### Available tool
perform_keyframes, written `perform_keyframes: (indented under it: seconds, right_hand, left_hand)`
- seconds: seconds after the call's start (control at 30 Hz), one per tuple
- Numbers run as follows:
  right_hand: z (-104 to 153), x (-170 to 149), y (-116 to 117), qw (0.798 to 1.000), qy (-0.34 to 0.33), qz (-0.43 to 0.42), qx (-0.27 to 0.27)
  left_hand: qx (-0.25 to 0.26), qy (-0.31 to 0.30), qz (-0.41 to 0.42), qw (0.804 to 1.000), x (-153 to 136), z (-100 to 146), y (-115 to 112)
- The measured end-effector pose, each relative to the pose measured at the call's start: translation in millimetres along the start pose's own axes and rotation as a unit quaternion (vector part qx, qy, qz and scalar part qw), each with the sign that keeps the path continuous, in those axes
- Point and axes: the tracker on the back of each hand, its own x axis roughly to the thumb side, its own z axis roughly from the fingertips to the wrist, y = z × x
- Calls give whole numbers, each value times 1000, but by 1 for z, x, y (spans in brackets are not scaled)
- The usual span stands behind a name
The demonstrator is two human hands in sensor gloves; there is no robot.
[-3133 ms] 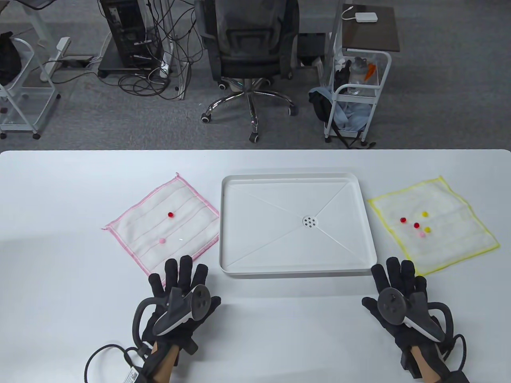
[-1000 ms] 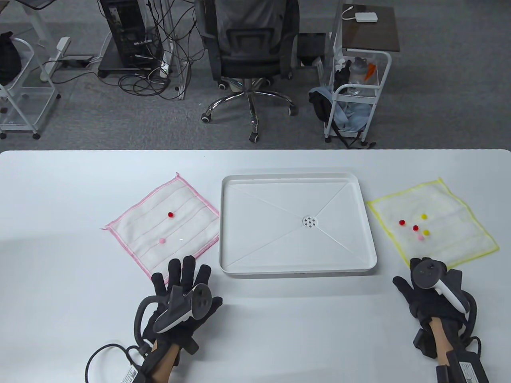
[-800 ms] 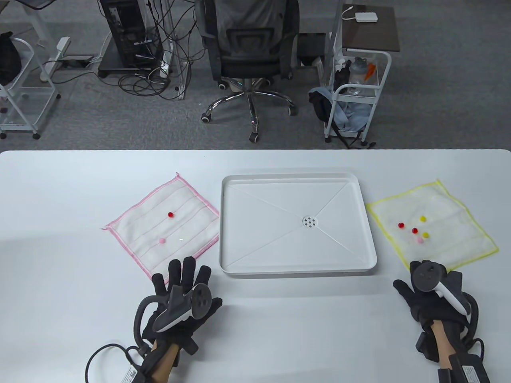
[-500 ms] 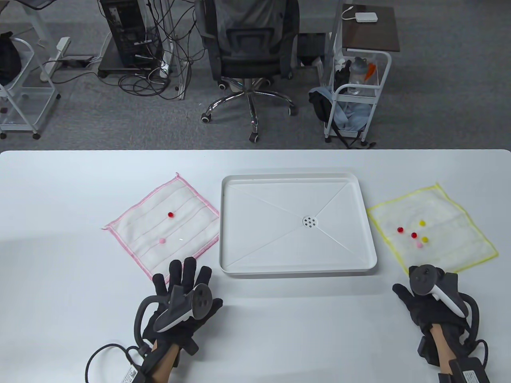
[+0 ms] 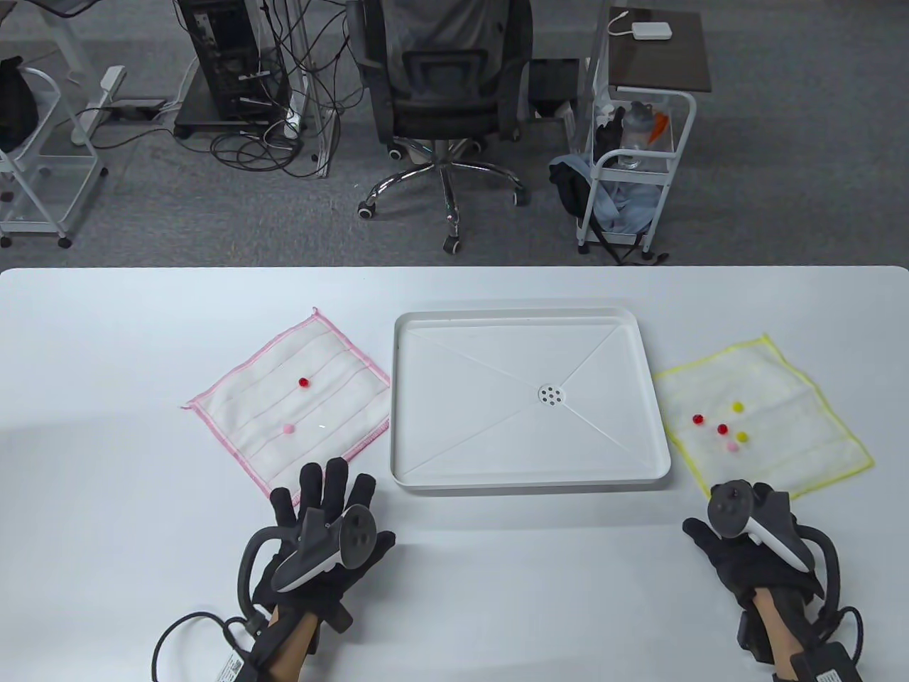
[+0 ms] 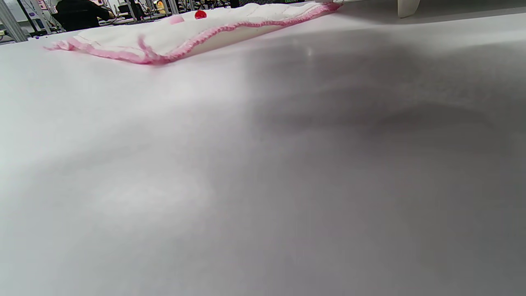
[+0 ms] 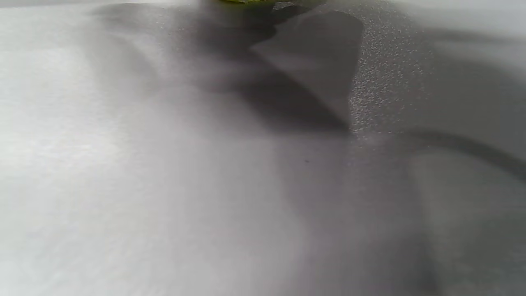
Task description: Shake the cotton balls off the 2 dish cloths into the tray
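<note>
We see the left hand (image 5: pixel 323 529) lying flat on the white table (image 5: pixel 497 568) with fingers spread and nothing in its grasp, just short of the pink-edged dish cloth (image 5: pixel 291 394), which carries a red cotton ball (image 5: pixel 304 383) and a pink one (image 5: pixel 287 428). The right hand (image 5: pixel 749 543) sits at the near corner of the yellow-edged dish cloth (image 5: pixel 763 415), fingers hidden under its tracker, so we cannot tell whether it grips the cloth. Five cotton balls (image 5: pixel 723 429) rest there. The white tray (image 5: pixel 529 479) lies between the cloths
</note>
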Motion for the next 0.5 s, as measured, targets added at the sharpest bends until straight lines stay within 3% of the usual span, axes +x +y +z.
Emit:
perform_keyframes:
  seconds: [0.5]
  right_hand:
    - [15, 20, 0, 999, -40, 18, 2]
  left_hand:
    - [-1, 4, 6, 1000, -1, -1, 0]
